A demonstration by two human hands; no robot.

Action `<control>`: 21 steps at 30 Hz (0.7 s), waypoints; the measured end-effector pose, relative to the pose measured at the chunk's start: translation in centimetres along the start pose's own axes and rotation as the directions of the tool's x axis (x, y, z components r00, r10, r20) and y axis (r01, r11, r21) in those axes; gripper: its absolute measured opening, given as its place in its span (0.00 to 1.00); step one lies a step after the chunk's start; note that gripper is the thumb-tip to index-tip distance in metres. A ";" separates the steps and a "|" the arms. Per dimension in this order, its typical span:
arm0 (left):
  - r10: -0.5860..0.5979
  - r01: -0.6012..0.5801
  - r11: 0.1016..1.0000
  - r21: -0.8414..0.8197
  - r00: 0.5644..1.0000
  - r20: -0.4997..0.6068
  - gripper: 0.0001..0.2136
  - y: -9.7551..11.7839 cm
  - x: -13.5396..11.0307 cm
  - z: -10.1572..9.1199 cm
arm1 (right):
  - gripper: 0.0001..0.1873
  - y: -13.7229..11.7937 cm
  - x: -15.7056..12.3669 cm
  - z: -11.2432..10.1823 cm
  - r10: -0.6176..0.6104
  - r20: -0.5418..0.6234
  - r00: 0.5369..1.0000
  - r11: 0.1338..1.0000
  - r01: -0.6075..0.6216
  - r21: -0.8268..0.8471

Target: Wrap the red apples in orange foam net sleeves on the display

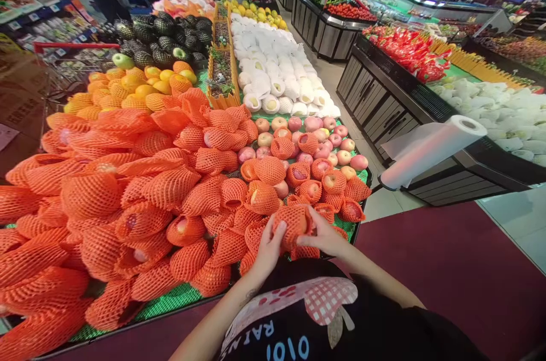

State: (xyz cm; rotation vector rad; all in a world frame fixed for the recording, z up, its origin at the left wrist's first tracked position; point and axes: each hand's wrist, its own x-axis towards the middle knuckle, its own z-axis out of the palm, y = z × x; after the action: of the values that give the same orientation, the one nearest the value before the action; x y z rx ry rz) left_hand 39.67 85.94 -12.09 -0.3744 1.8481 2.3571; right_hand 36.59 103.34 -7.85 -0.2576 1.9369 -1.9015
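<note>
Between my two hands, close to my body, is an apple in an orange foam net (293, 225). My left hand (270, 244) grips its left side, the thumb lying on the net. On the right side my right hand (325, 234) has its fingers and thumb closed on the net's edge. Just beyond the hands lie more apples in orange foam nets (310, 191), several with their tops showing. Bare apples (294, 124) sit farther back on the green mat. A large heap of orange-netted fruit (157, 187) spreads to the left.
White-wrapped fruit (277, 59) and yellow mangoes (145, 85) fill the stand's back part, near dark netted melons (162, 37). A plastic bag roll (435, 150) juts out at the right. Across the aisle is another produce stand (384, 94). Several people stand in the background.
</note>
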 end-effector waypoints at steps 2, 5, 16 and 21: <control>0.012 -0.016 0.998 0.067 0.998 0.067 0.23 1.0 0.0 -0.1 | 0.44 1.0 0.6 0.5 0.007 -0.045 0.999 1.000 -0.007 -0.009; 0.073 -0.082 0.993 0.089 0.992 0.102 0.20 2.3 0.0 -0.6 | 0.36 1.8 2.2 0.0 -0.019 -0.099 0.995 1.000 0.017 -0.015; 0.442 -0.424 0.862 0.278 0.897 -0.002 0.09 5.9 1.1 -6.2 | 0.39 0.7 11.6 -8.2 -0.372 -0.433 0.821 0.640 -0.111 -0.760; 0.627 -0.517 0.716 0.469 0.772 -0.106 0.08 10.1 5.0 -10.2 | 0.53 1.9 12.3 -7.8 -0.169 -0.266 0.949 0.449 -0.166 -0.878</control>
State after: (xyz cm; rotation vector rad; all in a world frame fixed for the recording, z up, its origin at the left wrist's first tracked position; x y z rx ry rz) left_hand 33.59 73.35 -6.21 -0.0419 2.8829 2.1980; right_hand 22.65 105.48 -11.78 -0.2399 3.0303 -0.6878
